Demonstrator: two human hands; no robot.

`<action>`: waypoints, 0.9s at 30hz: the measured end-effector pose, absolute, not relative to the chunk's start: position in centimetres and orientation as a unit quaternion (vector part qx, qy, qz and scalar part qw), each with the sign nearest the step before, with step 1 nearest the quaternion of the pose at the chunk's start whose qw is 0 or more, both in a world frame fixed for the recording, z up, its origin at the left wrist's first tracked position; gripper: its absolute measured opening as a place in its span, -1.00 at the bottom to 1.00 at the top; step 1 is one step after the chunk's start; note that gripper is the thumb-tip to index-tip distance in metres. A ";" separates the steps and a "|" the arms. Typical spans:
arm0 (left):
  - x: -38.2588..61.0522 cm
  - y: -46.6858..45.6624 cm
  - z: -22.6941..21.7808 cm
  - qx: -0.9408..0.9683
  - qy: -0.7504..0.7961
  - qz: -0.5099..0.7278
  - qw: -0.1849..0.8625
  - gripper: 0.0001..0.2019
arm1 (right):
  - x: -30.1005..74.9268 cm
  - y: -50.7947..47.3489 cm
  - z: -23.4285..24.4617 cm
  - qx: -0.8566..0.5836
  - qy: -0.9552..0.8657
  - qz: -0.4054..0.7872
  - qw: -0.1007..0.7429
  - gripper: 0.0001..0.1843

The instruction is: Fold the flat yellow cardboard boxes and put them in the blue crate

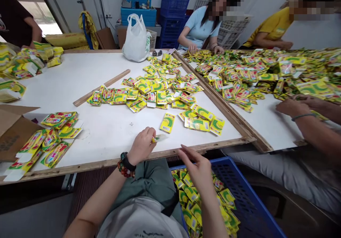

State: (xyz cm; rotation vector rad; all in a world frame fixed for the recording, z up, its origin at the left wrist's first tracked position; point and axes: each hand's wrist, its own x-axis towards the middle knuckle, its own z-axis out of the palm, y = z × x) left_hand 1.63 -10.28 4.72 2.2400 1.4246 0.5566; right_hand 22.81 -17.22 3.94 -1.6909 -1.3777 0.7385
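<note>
My left hand (143,144) is closed on a small yellow packet (160,138) just above the front edge of the white table; a pale, blurred end sticks out to the right. My right hand (197,163) hovers apart from it at the wooden edge, fingers stretched out, nothing in them. Beyond my left hand a single yellow-green box (167,122) lies flat. Several similar boxes (198,119) lie to its right, and a loose pile (151,89) spreads behind. Below my right forearm, a blue crate (239,181) holds many such boxes.
A wooden strip (102,87) lies on the table, and a wooden divider (221,103) runs along the right. At left are a cardboard box (16,135) and flat cartons (57,135). A white plastic bag (136,41) stands at the back. Co-workers sit around, one hand (290,106) at right.
</note>
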 end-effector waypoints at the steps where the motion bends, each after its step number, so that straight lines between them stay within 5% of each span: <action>1: 1.9 -10.7 4.9 0.802 0.492 0.252 0.228 -0.88 | 20.9 -16.9 4.2 -0.647 -0.537 0.333 0.426 -0.38; 4: 3.3 -12.2 4.1 0.756 0.455 0.374 0.285 -0.85 | 16.4 -15.7 4.8 -0.581 -0.545 0.377 0.473 -0.33; 10: 5.0 -14.6 1.4 0.691 0.477 0.456 0.294 -0.39 | 15.2 -14.7 5.0 -0.487 -0.514 0.479 0.519 -0.52; 17: 5.7 -14.5 0.8 0.670 0.494 0.504 0.230 -0.40 | 15.1 -14.9 4.4 -0.488 -0.414 0.521 0.565 -0.53; 23: 6.1 -14.2 -0.3 0.670 0.459 0.559 0.166 -0.52 | 15.6 -15.0 4.0 -0.557 -0.446 0.481 0.510 -0.37; 27: 6.0 -14.2 -0.6 0.687 0.435 0.558 0.166 -0.56 | 16.8 -15.6 4.1 -0.519 -0.516 0.463 0.500 -0.52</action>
